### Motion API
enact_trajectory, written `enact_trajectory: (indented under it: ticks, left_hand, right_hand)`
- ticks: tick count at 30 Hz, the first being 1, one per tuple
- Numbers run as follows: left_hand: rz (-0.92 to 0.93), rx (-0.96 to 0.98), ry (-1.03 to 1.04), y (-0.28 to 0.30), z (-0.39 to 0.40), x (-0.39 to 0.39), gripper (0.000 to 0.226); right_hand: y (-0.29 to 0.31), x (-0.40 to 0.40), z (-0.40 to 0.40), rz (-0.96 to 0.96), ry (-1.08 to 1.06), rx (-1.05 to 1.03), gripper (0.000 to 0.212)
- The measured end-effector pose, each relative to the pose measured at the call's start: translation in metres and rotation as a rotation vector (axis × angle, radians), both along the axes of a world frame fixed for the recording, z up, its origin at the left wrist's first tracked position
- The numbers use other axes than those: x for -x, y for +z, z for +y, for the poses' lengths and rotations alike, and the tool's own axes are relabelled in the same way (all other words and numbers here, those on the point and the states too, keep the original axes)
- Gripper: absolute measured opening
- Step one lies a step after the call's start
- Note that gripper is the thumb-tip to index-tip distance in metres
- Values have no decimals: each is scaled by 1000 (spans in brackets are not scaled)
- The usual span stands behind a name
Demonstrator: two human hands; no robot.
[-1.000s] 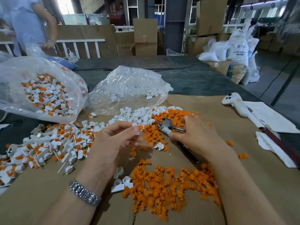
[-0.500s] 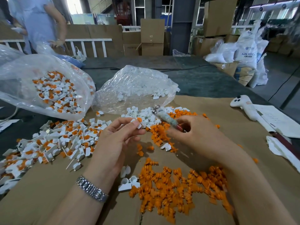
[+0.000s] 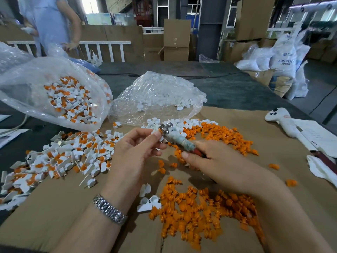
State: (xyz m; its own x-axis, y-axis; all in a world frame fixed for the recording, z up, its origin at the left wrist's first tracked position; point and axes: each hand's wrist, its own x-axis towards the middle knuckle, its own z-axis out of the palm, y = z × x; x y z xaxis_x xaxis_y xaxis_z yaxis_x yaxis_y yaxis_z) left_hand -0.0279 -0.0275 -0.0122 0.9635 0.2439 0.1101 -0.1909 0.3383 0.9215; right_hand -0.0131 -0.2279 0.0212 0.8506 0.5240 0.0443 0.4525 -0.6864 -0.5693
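Observation:
My left hand (image 3: 135,152) pinches a small white plastic part (image 3: 158,136) between thumb and fingertips above the cardboard. My right hand (image 3: 217,163) grips a hand tool (image 3: 177,138) with a red handle, a taped shaft and a metal head; the head touches the white part. A pile of orange plugs (image 3: 197,212) lies below my hands, and another orange pile (image 3: 224,136) lies behind them. Assembled white-and-orange parts (image 3: 60,157) are heaped at the left. Loose white parts (image 3: 175,123) sit just beyond the tool.
A clear bag of assembled parts (image 3: 60,95) lies at the back left, a clear bag of white parts (image 3: 160,95) at the centre. A white handheld device (image 3: 284,123) and papers (image 3: 317,134) lie at the right. A person (image 3: 52,24) stands at the far left.
My right hand has lifted the tool off the orange pile and swung its metal head up to the white part in my left hand. My left hand has stayed about where it was.

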Motion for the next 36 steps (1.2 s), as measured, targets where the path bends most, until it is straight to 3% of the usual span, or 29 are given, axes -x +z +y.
enact_trajectory:
  ticks: [10,14,17,23,25,31,34,36]
  left_hand:
    - [14,-43,22,-4,4,0,8]
    - [45,-36,31,-5,2,1,22]
    - [67,-71,44,-5,1,-1,13]
    - [36,-130,121,-5,4,-2,9]
    - [45,-252,210,-6,7,-1,8]
    - [40,-966,693,-6,26,-4,10]
    - [35,-1160,699,-11,27,-5,25]
    - [-76,-1268,616,-13,22,-5,26]
  right_hand:
    - [-11,-1,12,-94,-63,-27,34]
    - [-13,-5,10,-104,-89,17,38]
    - [-13,-7,10,-121,-101,61,41]
    - [-3,-9,-4,36,-85,-81,38]
    - [-5,-18,-13,-15,-198,-45,38]
    - [-29,-40,-27,-162,-532,498,53]
    - [-37,-43,-24,-143,-560,543,63]
    - [-40,-42,-22,-165,-573,565,68]
